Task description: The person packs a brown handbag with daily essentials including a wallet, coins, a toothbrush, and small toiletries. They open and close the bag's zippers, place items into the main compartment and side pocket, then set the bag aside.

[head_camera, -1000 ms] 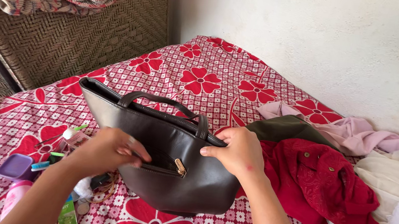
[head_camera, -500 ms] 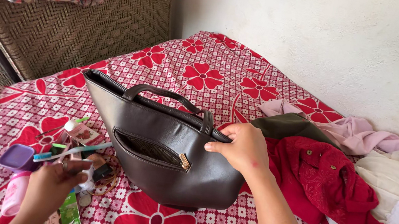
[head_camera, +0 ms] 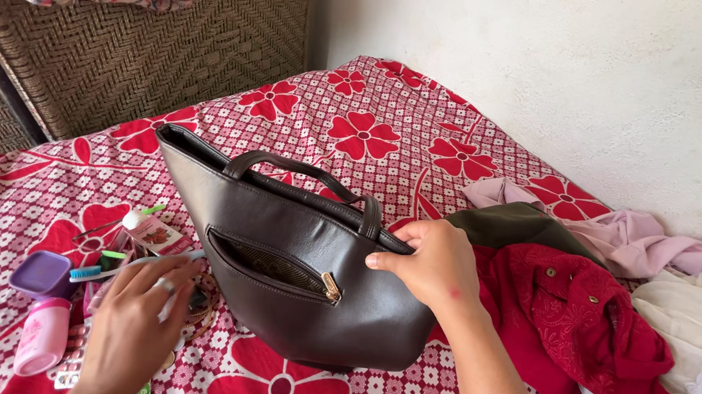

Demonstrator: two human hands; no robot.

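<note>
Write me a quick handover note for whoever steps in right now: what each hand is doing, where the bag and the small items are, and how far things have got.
Right hand: gripping the top edge of the dark brown handbag, holding it upright on the red flowered bedspread.
Left hand: lying on the pile of small toiletries beside the bag, fingers over a toothbrush; whether it grips anything cannot be told.
Bag: front zip pocket is open.
Nearby: pink bottle with purple cap at the left, red garment and other clothes at the right.
Done: pocket unzipped, bag steadied.
Left: the toiletries are all still outside the bag.
</note>
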